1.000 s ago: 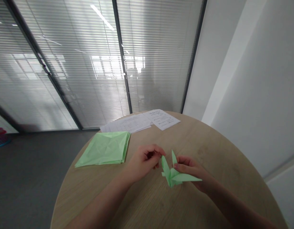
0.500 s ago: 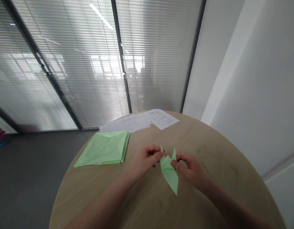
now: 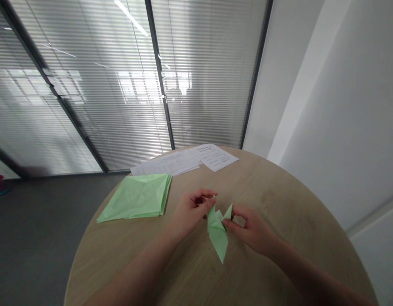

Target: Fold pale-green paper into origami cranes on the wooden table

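Note:
Between my two hands is a piece of folded green paper (image 3: 218, 238), with two narrow points at its far end, a small peak between them and a broad pointed flap toward me. My left hand (image 3: 191, 209) pinches the left point between thumb and fingers. With thumb and fingers, my right hand (image 3: 250, 224) grips the base of the right point. The fingertips behind the paper are partly hidden. Left of my left hand lies a stack of green paper sheets (image 3: 139, 196), creased on top.
Printed white sheets (image 3: 213, 156) overlap at the far edge of the round wooden table (image 3: 279, 204). Behind the table stands a glass partition with blinds (image 3: 209, 85). A white wall (image 3: 349, 119) rises on the right.
The folded paper has turned slightly, its near tip swinging left. Its right point now leans further outward, and my hands have shifted a little left with it, both still gripping.

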{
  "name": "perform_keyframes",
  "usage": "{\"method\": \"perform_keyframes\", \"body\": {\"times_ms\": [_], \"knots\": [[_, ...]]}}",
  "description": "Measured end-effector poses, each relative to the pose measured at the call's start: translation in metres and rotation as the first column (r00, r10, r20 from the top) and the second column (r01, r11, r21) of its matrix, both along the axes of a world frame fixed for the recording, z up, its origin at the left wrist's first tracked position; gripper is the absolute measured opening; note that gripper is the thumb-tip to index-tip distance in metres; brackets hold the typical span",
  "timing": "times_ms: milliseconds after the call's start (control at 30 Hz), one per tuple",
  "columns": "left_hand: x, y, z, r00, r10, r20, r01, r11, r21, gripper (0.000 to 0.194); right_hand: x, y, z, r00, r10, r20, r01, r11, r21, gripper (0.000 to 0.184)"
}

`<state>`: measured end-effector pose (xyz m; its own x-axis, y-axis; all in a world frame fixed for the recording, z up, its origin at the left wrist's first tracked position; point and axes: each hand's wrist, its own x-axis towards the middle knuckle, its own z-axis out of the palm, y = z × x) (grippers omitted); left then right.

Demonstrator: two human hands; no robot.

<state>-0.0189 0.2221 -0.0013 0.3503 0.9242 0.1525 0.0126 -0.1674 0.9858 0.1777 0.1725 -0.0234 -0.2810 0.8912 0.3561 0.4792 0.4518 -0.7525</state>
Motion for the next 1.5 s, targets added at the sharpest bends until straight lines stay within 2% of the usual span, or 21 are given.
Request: {"method": "perform_keyframes", "body": {"times_ms": [133,300,433,500,667,800,867,1000,1133,1267,1400,1500], "knots": [[0.002,0.001,0.000,0.999,0.027,-0.027,-0.027,0.999,0.023,0.027,-0.001,0.000,-0.001,1.000,0.014,0.024,-0.014,1.000,-0.017,0.021],[0.000,0.001,0.003,0.995,0.098,-0.009,-0.098,0.995,0.026,0.034,0.002,0.005,-0.006,0.990,-0.104,-0.091,0.100,0.994,-0.048,0.020],[-0.005,0.001,0.004,0.976,-0.062,-0.210,0.061,0.998,-0.008,0.034,0.006,0.011,-0.008,0.967,-0.174,-0.187,0.170,0.985,-0.039,0.020],[-0.007,-0.002,0.002,0.958,-0.127,-0.255,0.123,0.992,-0.030,0.033,0.006,0.011,-0.008,0.961,-0.186,-0.207,0.186,0.982,-0.019,0.019],[-0.007,-0.007,-0.007,0.987,-0.051,-0.150,0.056,0.998,0.029,0.024,0.003,0.006,-0.003,0.971,-0.169,-0.171,0.184,0.980,0.075,0.020],[-0.007,-0.004,-0.011,0.998,-0.037,-0.047,0.041,0.996,0.077,0.023,0.001,0.004,-0.004,0.978,-0.126,-0.167,0.151,0.977,0.149,0.009],[-0.006,-0.003,-0.012,0.999,-0.038,-0.012,0.038,0.999,0.036,0.027,0.002,0.005,-0.006,0.978,-0.124,-0.168,0.152,0.974,0.169,0.006],[-0.004,-0.003,-0.014,0.999,-0.021,0.036,0.026,0.991,-0.133,0.039,0.005,0.006,-0.007,0.967,-0.161,-0.198,0.202,0.957,0.207,0.006],[-0.001,-0.006,-0.018,0.986,-0.167,-0.020,0.157,0.957,-0.242,0.046,0.006,0.006,-0.007,0.956,-0.203,-0.211,0.249,0.943,0.221,0.006],[0.001,-0.010,-0.022,0.973,-0.230,-0.010,0.217,0.928,-0.303,0.047,0.004,0.008,-0.013,0.952,-0.197,-0.236,0.237,0.959,0.154,0.009],[0.001,-0.011,-0.024,0.983,-0.185,0.005,0.177,0.935,-0.307,0.046,0.003,0.012,-0.021,0.885,-0.256,-0.388,0.278,0.961,0.000,0.026],[0.002,-0.010,-0.025,0.987,-0.160,0.011,0.156,0.944,-0.290,0.045,0.004,0.015,-0.024,0.885,-0.231,-0.404,0.235,0.971,-0.040,0.021]]}}
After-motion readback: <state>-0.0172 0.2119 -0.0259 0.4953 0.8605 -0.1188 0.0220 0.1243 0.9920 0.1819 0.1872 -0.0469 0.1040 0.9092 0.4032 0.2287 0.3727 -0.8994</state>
